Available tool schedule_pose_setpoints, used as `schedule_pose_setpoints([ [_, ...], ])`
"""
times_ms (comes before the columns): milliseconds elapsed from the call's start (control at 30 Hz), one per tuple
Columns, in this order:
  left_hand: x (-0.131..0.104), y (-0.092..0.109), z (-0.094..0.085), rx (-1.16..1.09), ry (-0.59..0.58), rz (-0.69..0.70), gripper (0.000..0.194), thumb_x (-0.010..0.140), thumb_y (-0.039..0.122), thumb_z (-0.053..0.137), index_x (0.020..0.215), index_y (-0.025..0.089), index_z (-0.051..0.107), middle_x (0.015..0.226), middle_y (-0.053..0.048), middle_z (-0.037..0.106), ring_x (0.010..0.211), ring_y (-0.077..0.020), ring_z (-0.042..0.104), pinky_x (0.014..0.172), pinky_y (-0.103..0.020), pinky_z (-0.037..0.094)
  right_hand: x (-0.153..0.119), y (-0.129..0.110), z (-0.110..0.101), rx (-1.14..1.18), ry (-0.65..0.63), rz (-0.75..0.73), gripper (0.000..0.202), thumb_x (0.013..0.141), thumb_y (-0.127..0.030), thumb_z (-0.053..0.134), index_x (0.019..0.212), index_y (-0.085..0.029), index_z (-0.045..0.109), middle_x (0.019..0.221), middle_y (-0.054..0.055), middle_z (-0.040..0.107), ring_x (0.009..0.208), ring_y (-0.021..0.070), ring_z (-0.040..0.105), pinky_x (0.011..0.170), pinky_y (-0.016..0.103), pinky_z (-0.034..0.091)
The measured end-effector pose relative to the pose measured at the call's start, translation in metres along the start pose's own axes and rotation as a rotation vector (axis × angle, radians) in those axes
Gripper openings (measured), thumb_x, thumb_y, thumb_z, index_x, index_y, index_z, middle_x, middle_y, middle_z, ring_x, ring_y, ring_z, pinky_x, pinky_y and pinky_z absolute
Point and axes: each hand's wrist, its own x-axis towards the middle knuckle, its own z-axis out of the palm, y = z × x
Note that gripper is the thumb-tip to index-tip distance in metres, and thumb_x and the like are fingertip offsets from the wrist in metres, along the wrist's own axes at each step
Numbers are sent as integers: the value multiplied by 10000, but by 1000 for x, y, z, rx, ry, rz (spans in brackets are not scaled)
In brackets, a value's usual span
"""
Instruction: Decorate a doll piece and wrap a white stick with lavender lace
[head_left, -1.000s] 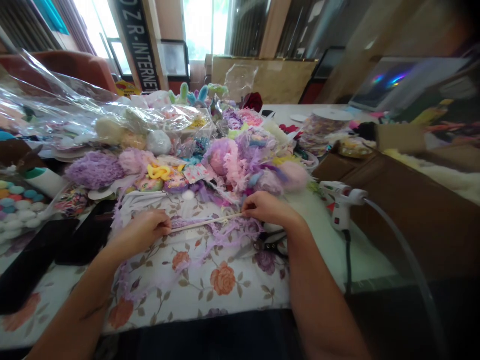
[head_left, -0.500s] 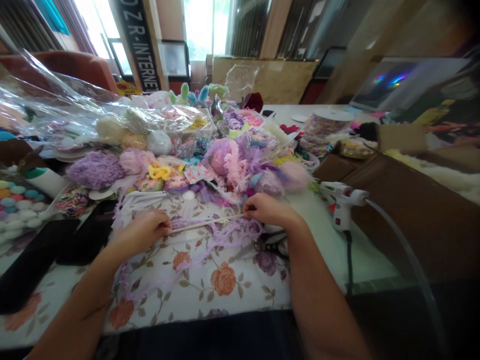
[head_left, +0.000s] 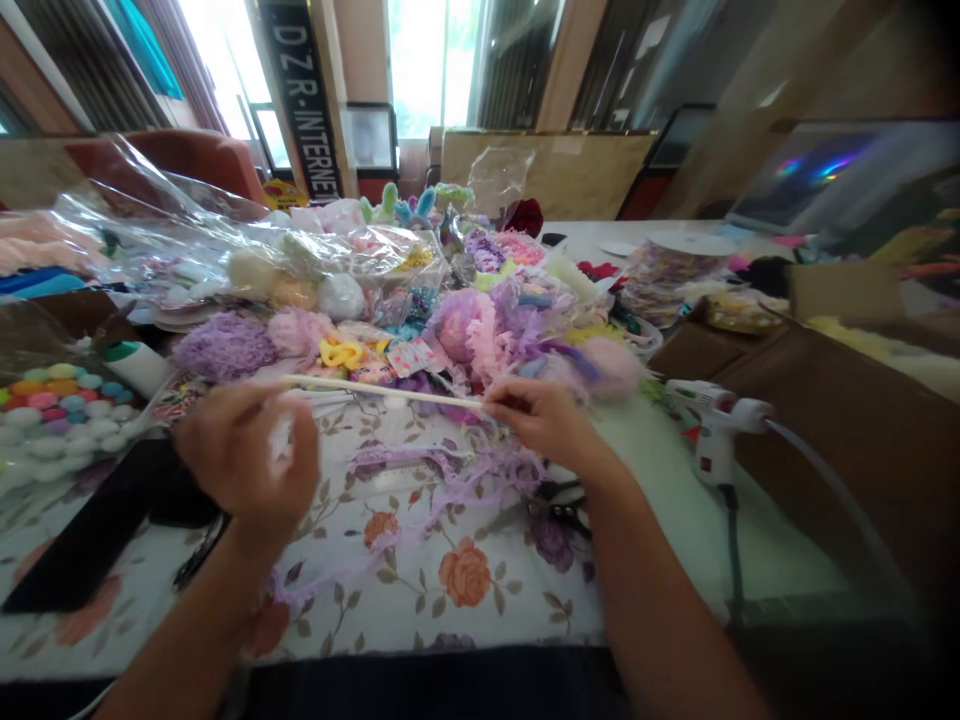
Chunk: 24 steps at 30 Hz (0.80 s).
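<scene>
My right hand (head_left: 536,415) pinches one end of a thin cream strip (head_left: 390,391) above the flowered cloth (head_left: 330,540). The strip runs nearly straight to the left, up to the fingers of my left hand (head_left: 247,450). That hand is raised and smeared by motion, its fingers curled with a gap inside; whether it grips the strip is unclear. Below the strip, lilac lacy trim (head_left: 450,475) lies loosely across the cloth. Scissors (head_left: 559,508) with dark handles rest beside my right wrist, partly hidden by it.
A heap of fluffy yarn and pompoms (head_left: 465,330) in plastic wrap spreads behind my hands. On the right stand a white glue gun (head_left: 709,430) with its cord and a brown cardboard box (head_left: 832,430). Dark phone-like slabs (head_left: 90,530) and colored balls (head_left: 60,410) lie left.
My left hand has lifted and swung left, and its fingers have blurred. The strip has risen off the lilac trim, with a longer stretch showing. My right hand keeps its pinch. The view has shifted slightly.
</scene>
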Motion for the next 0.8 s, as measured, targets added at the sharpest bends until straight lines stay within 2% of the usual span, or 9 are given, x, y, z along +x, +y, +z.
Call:
schedule_pose_setpoints([
  [67, -6, 24, 3, -152, -91, 288, 280, 802, 133, 652, 1065, 215, 600, 1049, -79, 675, 1060, -248, 604, 935, -428, 463, 1, -8, 24, -6, 8, -106, 147, 808, -253, 594, 759, -145, 679, 684, 22, 631, 609, 121, 533, 557, 222, 395],
  [133, -13, 41, 11, -253, -266, 405, 306, 823, 106, 626, 1119, 177, 595, 1102, -92, 687, 1112, -244, 597, 1005, -437, 430, 0, -12, 46, 17, -37, -203, 144, 822, -207, 571, 758, -141, 682, 697, 29, 643, 638, 124, 546, 592, 224, 406],
  [200, -19, 47, 19, -333, -337, 408, 302, 837, 65, 588, 1132, 128, 579, 1040, -110, 705, 1055, -235, 620, 987, -433, 447, -2, -14, 62, 34, -49, -244, 153, 827, -174, 550, 759, -138, 683, 704, 32, 647, 640, 122, 547, 602, 223, 407],
  [267, -24, 46, 24, -380, -367, 366, 287, 855, 53, 548, 1133, 121, 565, 949, -104, 711, 943, -217, 640, 897, -402, 494, -3, -12, 70, 55, -38, -240, 150, 818, -162, 553, 744, -140, 682, 687, 26, 643, 624, 117, 541, 591, 219, 401],
  [333, -27, 42, 25, -386, -400, 332, 271, 870, 66, 522, 1129, 138, 563, 901, -95, 705, 864, -206, 639, 818, -378, 511, -3, -10, 72, 89, -33, -208, 140, 807, -167, 568, 728, -146, 681, 667, 17, 641, 605, 113, 532, 572, 212, 393],
  [433, -29, 38, 23, -366, -442, 322, 260, 872, 78, 515, 1116, 151, 572, 900, -93, 698, 836, -207, 634, 798, -377, 507, -2, -8, 72, 158, -49, -140, 133, 804, -202, 592, 726, -149, 686, 647, 9, 640, 580, 107, 510, 542, 206, 382],
  [567, -29, 36, 20, -350, -456, 343, 233, 856, 67, 530, 1069, 143, 585, 897, -90, 698, 829, -213, 629, 785, -373, 503, -2, -8, 74, 224, -84, -86, 136, 798, -221, 605, 743, -136, 695, 627, 3, 627, 560, 96, 469, 518, 200, 366],
  [800, -29, 37, 20, -338, -437, 314, 123, 868, 89, 530, 947, 168, 579, 850, -68, 697, 790, -196, 628, 765, -351, 495, -3, -4, 78, 250, -81, -82, 144, 795, -233, 612, 743, -135, 704, 646, 4, 637, 573, 98, 483, 528, 203, 375],
])
